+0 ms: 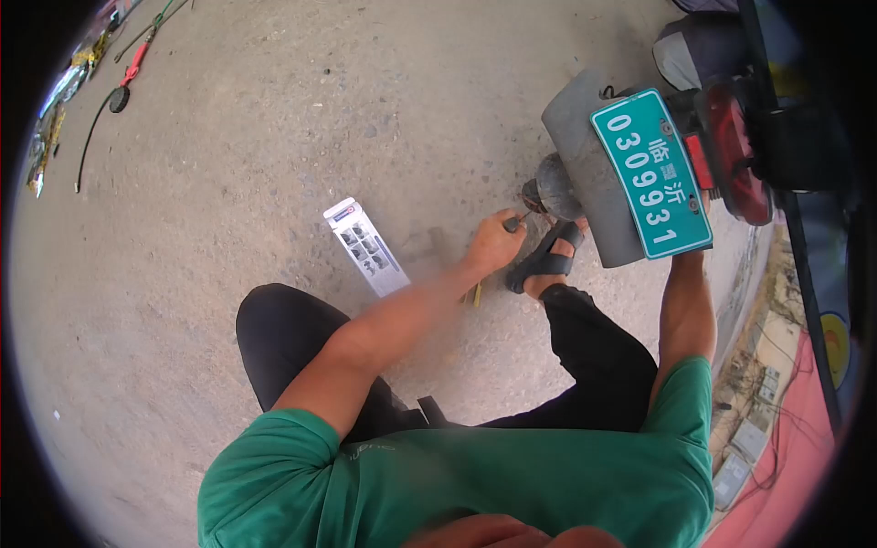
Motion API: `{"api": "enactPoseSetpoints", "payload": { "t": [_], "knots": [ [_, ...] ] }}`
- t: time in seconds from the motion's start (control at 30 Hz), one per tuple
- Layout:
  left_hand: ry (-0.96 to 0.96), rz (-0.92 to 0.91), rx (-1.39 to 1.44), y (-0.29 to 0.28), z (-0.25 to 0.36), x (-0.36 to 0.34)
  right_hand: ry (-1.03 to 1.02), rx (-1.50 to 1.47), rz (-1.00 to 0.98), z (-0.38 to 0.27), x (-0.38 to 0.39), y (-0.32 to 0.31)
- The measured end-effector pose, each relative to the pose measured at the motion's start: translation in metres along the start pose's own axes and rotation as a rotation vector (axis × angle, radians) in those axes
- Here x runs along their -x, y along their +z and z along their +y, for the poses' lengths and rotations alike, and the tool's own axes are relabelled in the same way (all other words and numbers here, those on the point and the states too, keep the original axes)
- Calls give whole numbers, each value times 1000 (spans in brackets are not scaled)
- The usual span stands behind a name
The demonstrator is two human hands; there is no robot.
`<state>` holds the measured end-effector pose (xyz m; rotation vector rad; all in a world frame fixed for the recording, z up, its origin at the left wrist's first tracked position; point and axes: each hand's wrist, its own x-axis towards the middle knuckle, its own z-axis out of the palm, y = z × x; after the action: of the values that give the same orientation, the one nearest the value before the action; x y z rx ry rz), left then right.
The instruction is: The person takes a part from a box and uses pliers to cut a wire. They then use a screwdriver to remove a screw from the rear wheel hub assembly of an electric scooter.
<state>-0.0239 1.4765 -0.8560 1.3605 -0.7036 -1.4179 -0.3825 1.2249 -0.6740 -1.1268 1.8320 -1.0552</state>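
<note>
My left hand (498, 244) is closed around a slim tool with a dark handle (511, 223); its kind does not show clearly. It is beside the dark, rounded lower part (554, 189) under the vehicle's grey mudguard (585, 128). My right forearm (687, 301) reaches up behind the green number plate (649, 173), which hides most of that hand and its fingers. A white box (367, 247) printed with small pictures lies on the ground left of my left forearm. My sandalled foot (551, 260) is planted just below the mudguard.
The vehicle's red tail light (738, 151) is at the upper right. Wires and grey boxes (749, 440) lie along the right edge beside a pink surface (790, 466). A red-handled thing with a black cable (132, 68) and shiny foil (68, 87) lie far left.
</note>
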Motion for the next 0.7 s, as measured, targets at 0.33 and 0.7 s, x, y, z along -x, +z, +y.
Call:
{"api": "enactPoseSetpoints", "payload": {
  "t": [0.33,0.7],
  "knots": [
    [145,-66,-255,-10,5,6,459,55,-284,56,143,57],
    [161,-127,-203,-10,-4,-3,793,-8,-617,187,208,161]
  ]
}}
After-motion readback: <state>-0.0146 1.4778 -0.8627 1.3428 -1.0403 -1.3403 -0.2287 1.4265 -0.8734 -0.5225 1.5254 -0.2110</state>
